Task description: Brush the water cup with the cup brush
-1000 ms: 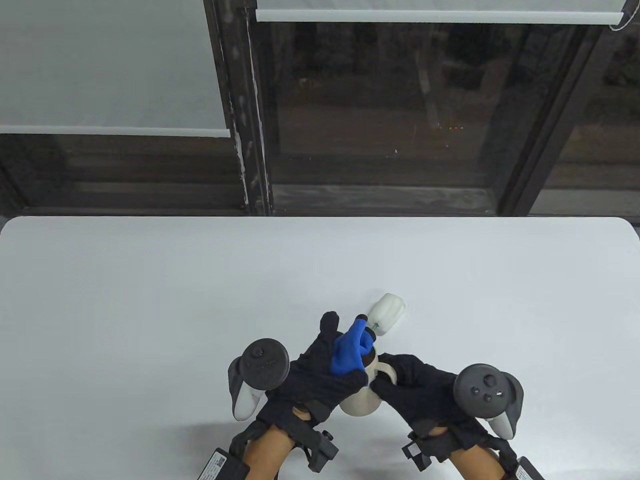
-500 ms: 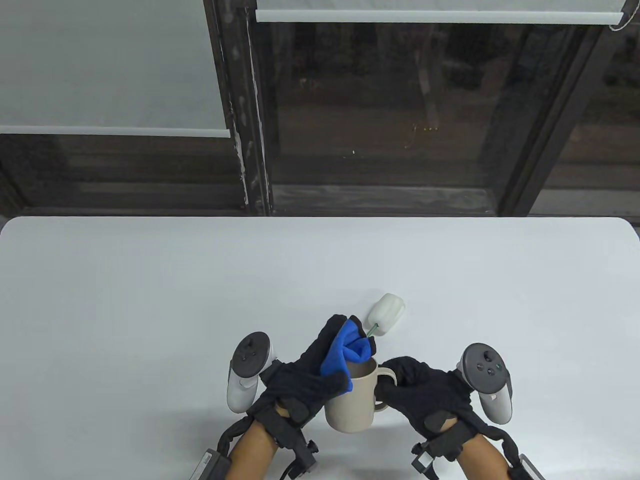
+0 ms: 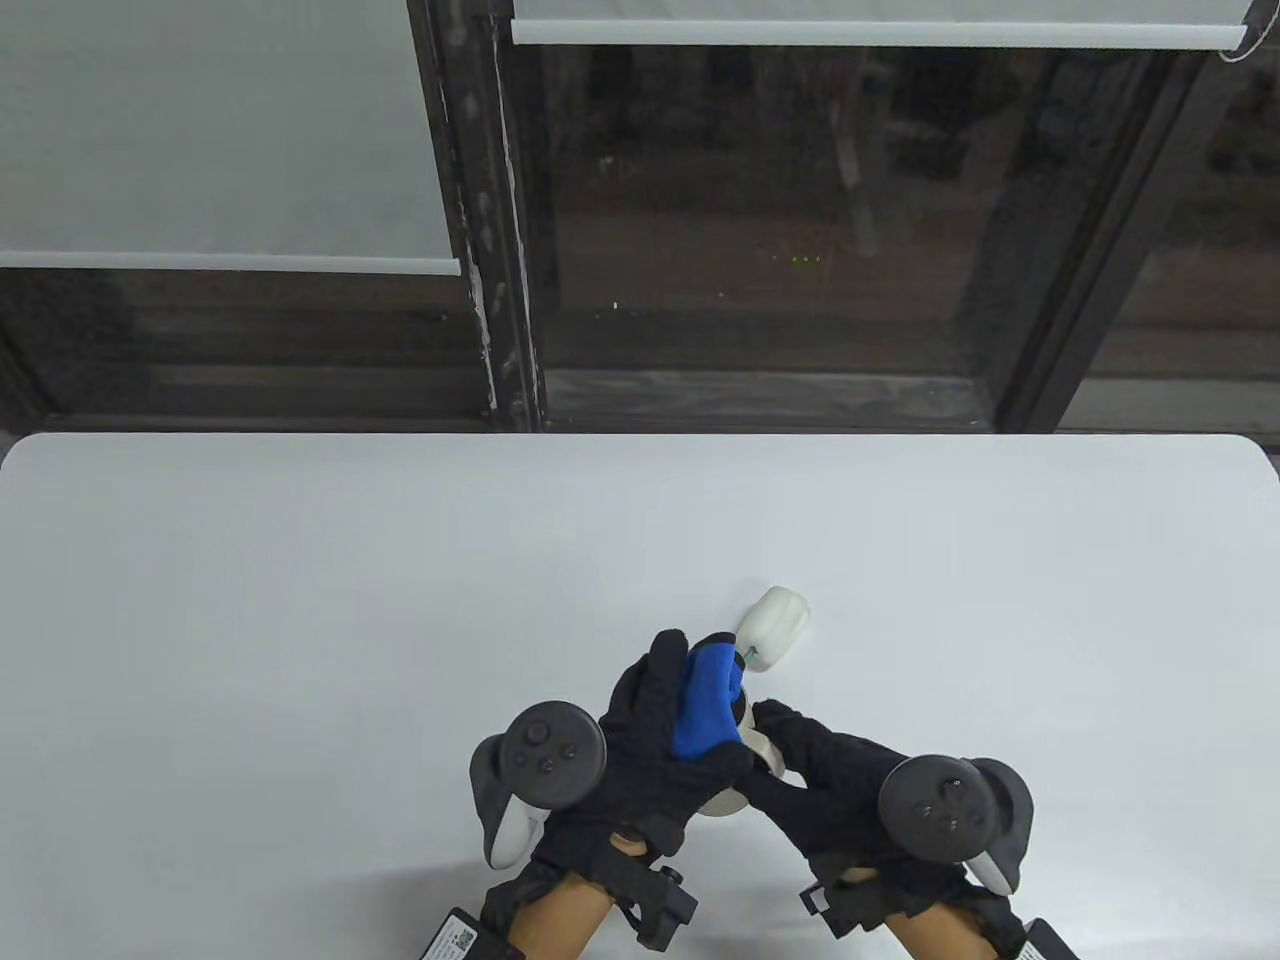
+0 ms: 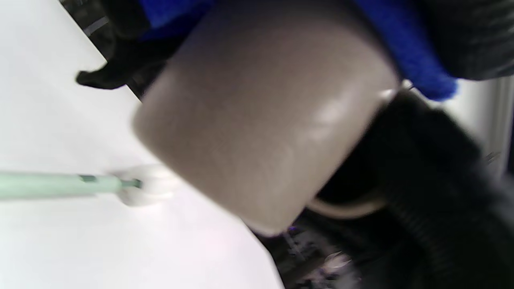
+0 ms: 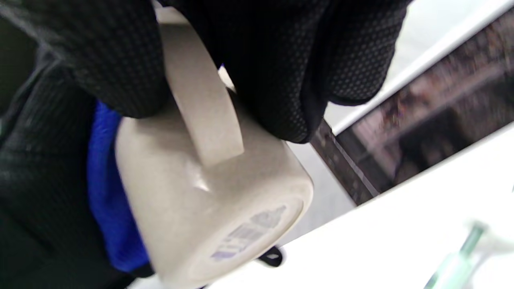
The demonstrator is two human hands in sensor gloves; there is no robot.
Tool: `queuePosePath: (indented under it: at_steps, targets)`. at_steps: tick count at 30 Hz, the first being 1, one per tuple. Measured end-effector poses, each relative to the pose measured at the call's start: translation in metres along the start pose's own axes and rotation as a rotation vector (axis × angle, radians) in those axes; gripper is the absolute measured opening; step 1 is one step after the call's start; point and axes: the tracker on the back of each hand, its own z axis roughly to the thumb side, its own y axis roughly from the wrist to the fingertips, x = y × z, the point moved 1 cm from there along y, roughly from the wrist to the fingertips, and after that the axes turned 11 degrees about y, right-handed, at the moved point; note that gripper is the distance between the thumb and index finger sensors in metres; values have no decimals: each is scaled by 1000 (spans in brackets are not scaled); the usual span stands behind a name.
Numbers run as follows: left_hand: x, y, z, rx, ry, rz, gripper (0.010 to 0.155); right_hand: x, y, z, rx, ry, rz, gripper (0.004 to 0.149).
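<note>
A beige water cup (image 3: 762,748) is held above the table between both hands, mostly hidden in the table view. My right hand (image 3: 800,765) grips its handle (image 5: 202,100). My left hand (image 3: 670,720) presses a blue cloth (image 3: 705,705) over the cup's mouth. The cup's wall shows in the left wrist view (image 4: 257,120) and its base in the right wrist view (image 5: 225,224). The cup brush (image 3: 773,625), with a white sponge head and a pale green stem, lies on the table just beyond the hands, touched by neither. Its stem shows in the left wrist view (image 4: 48,185).
The white table (image 3: 300,600) stretches wide to the left, right and far side of the hands. A dark window frame (image 3: 500,300) stands behind the table's far edge.
Half a second ago the cup was more upright with its mouth showing. Both hands have since rolled over it, and the left hand with the blue cloth now covers the mouth. The brush has not moved.
</note>
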Motion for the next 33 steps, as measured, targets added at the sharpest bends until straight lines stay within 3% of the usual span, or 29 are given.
queuePosePath:
  at_steps: [3,9,11,12,15,18,20,22,24,28,33]
  targets:
    - [-2,6,-5,99,-261,-108,105,-1,6,-15,-93,304,150,45]
    - [17,11,-9,219,-755,-477,104,-25,11,-30,-225,724,457,45]
    - [23,10,-8,222,-844,-559,103,-31,10,-34,-275,815,502,45]
    - [21,9,-8,213,-816,-540,104,-31,9,-36,-293,827,489,45]
    - [14,9,-10,185,-681,-482,105,-24,11,-37,-264,738,437,45]
    - [2,8,-10,120,-459,-331,105,-9,9,-27,-185,471,273,44]
    - [-3,5,-7,56,-215,-204,105,-4,7,-17,-123,245,149,44]
    - [-1,4,-4,-3,-58,-178,104,-5,3,-4,-16,-13,61,45]
    - [0,3,-3,-43,29,-152,106,-9,0,5,28,-125,32,48]
    - [6,-1,-3,-146,232,-60,105,-23,-4,15,70,-325,26,56]
    - [8,1,-5,-88,190,-94,101,-18,-3,12,67,-302,-16,50]
